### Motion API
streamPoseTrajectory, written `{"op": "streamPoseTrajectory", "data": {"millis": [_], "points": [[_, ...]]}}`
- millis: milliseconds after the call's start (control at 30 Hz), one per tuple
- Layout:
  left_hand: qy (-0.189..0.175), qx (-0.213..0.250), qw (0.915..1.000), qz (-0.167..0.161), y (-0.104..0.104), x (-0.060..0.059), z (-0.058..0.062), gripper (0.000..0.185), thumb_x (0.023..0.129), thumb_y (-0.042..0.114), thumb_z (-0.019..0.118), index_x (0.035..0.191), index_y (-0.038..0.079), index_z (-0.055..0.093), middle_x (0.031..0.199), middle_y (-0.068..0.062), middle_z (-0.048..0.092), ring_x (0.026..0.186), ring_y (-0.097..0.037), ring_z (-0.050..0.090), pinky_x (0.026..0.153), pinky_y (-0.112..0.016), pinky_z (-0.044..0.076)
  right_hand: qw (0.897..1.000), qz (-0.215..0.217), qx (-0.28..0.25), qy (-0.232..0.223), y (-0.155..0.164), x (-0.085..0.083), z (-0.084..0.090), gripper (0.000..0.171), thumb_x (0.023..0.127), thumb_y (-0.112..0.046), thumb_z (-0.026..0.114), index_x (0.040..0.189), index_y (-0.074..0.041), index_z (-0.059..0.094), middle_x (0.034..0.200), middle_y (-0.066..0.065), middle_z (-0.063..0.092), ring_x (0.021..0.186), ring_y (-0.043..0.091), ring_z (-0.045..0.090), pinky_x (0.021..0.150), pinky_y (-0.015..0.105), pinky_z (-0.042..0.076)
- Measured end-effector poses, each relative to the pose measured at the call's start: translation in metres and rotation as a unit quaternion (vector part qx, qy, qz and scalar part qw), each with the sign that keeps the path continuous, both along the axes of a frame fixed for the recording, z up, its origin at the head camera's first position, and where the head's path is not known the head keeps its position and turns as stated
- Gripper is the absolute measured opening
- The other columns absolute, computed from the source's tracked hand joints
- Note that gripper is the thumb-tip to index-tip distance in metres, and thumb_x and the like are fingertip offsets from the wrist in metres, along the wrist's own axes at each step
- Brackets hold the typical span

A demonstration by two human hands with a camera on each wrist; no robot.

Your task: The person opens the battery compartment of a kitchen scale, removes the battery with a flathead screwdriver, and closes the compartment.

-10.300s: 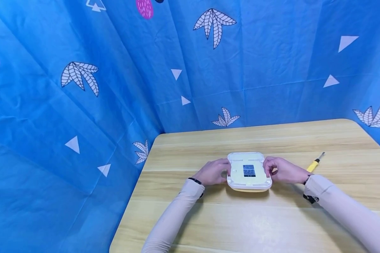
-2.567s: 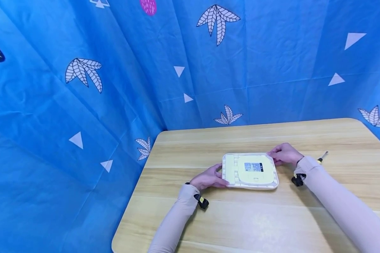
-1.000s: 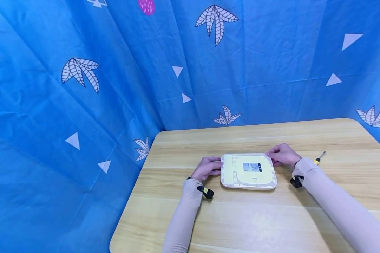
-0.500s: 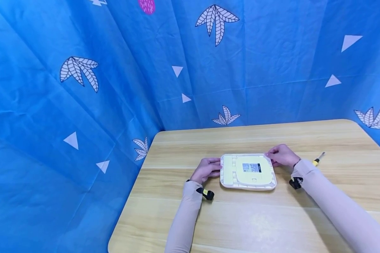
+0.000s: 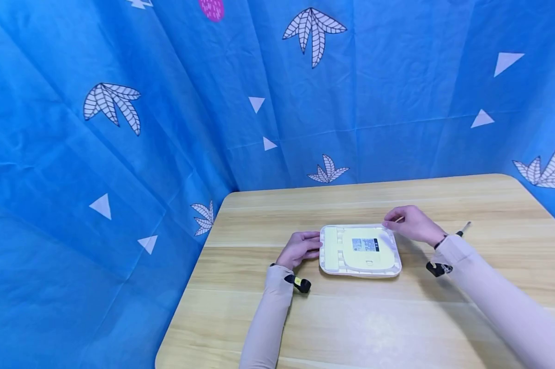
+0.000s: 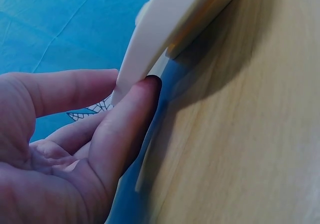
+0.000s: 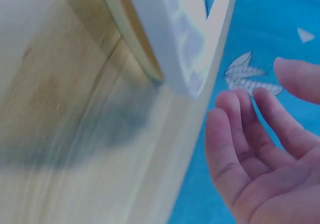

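From where I sit, my left hand [image 5: 299,248] lies on the wooden table [image 5: 351,318] at the left edge of the flat white device [image 5: 359,250], fingers relaxed; the left wrist view shows the thumb and a fingertip [image 6: 145,91] touching that rim, not wrapped round it. The device lies face-down near the table's middle, a pale yellowish panel on its upturned back. I judge it a light, rigid plastic shell, smooth enough to slip under dry fingers, so I would take it by two opposite edges rather than by the flat back, and not twist it, since a thin casing may flex or pop at its seam. A small dark-and-white label [image 5: 364,245] sits on the panel, but its print is too small for me to read. My right hand [image 5: 409,224] hovers just off the far right corner, fingers open and holding nothing. Beyond that wrist, a screwdriver [image 5: 462,229] lies apart.
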State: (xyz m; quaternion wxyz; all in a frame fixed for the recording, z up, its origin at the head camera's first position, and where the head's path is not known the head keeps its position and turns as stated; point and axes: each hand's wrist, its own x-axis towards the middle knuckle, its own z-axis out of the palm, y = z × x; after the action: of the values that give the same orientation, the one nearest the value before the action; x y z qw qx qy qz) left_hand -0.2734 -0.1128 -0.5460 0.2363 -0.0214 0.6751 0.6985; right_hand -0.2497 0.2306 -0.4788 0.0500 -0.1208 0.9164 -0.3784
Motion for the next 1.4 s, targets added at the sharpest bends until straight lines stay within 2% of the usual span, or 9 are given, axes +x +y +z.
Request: {"op": "streamPoseTrajectory", "data": {"millis": [267,400,533,633,767,867,1033,1133,1400], "points": [[0.003,-0.001,1.0000,0.000,0.000,-0.003,-0.002,0.050,0.092,-0.005,0.070,0.140,-0.005,0.058,0.136,-0.024,0.067,0.109,-0.027,0.074,0.088,-0.031,0.066,0.997,0.067,0.023,0.037,-0.021,0.028,0.011,0.014,0.095,-0.009,0.071,0.105,-0.001,0.075,0.097,0.009,0.075,0.086,0.018,0.066,0.069,0.021,0.056],[0.002,-0.003,1.0000,-0.001,0.001,-0.002,-0.002,0.049,0.092,-0.005,0.070,0.140,-0.004,0.059,0.135,-0.023,0.068,0.108,-0.026,0.075,0.087,-0.030,0.066,0.991,0.096,0.057,0.067,-0.032,0.040,0.009,0.015,0.093,-0.007,0.073,0.106,0.000,0.075,0.096,0.006,0.075,0.087,0.017,0.066,0.071,0.025,0.059],[0.004,-0.005,1.0000,-0.001,0.001,-0.001,-0.001,0.048,0.092,-0.004,0.070,0.140,-0.003,0.059,0.136,-0.023,0.068,0.107,-0.025,0.075,0.085,-0.028,0.066,0.979,0.127,0.106,0.118,-0.043,0.049,0.005,0.014,0.090,-0.004,0.075,0.104,-0.002,0.077,0.098,0.007,0.074,0.090,0.019,0.068,0.077,0.035,0.062],[0.006,-0.005,1.0000,0.000,0.001,-0.001,-0.001,0.049,0.092,-0.005,0.070,0.140,-0.004,0.059,0.136,-0.023,0.067,0.108,-0.025,0.075,0.086,-0.029,0.066,0.966,0.148,0.144,0.153,-0.050,0.054,0.002,0.011,0.089,-0.002,0.076,0.099,-0.006,0.077,0.097,0.006,0.073,0.090,0.019,0.069,0.077,0.037,0.063],[0.003,-0.004,1.0000,-0.003,0.001,-0.001,0.000,0.050,0.092,-0.005,0.070,0.141,-0.005,0.058,0.138,-0.024,0.066,0.109,-0.028,0.075,0.089,-0.031,0.066,0.949,0.165,0.184,0.194,-0.057,0.058,-0.002,0.010,0.086,-0.002,0.077,0.088,-0.011,0.075,0.095,0.006,0.073,0.084,0.016,0.068,0.071,0.032,0.063],[-0.001,-0.002,1.0000,-0.005,0.001,-0.002,0.001,0.051,0.092,-0.005,0.070,0.141,-0.004,0.058,0.137,-0.024,0.066,0.110,-0.028,0.075,0.090,-0.031,0.065,0.940,0.172,0.202,0.214,-0.059,0.059,-0.006,0.016,0.084,-0.001,0.077,0.078,-0.014,0.070,0.093,0.006,0.073,0.077,0.012,0.065,0.064,0.025,0.060],[0.001,-0.003,1.0000,-0.005,0.002,-0.002,0.001,0.049,0.092,-0.005,0.070,0.140,-0.004,0.059,0.136,-0.023,0.067,0.108,-0.026,0.075,0.087,-0.030,0.066,0.937,0.176,0.209,0.217,-0.062,0.061,-0.010,0.032,0.085,0.000,0.075,0.066,-0.020,0.059,0.083,-0.001,0.068,0.069,0.005,0.050,0.055,0.017,0.045],[0.001,-0.005,1.0000,-0.005,0.002,-0.002,0.000,0.048,0.092,-0.005,0.069,0.139,-0.004,0.060,0.136,-0.023,0.067,0.107,-0.025,0.075,0.086,-0.029,0.066,0.936,0.178,0.213,0.217,-0.064,0.062,-0.010,0.034,0.086,0.001,0.072,0.064,-0.020,0.058,0.076,-0.006,0.060,0.066,0.005,0.044,0.053,0.016,0.040],[-0.006,-0.003,1.0000,-0.001,0.001,-0.003,-0.001,0.049,0.092,-0.006,0.070,0.140,-0.003,0.060,0.136,-0.022,0.067,0.106,-0.025,0.075,0.085,-0.029,0.066,0.929,0.190,0.231,0.216,-0.066,0.061,-0.007,0.024,0.088,-0.001,0.071,0.069,-0.015,0.067,0.073,-0.004,0.057,0.063,0.006,0.043,0.053,0.020,0.043]]}}
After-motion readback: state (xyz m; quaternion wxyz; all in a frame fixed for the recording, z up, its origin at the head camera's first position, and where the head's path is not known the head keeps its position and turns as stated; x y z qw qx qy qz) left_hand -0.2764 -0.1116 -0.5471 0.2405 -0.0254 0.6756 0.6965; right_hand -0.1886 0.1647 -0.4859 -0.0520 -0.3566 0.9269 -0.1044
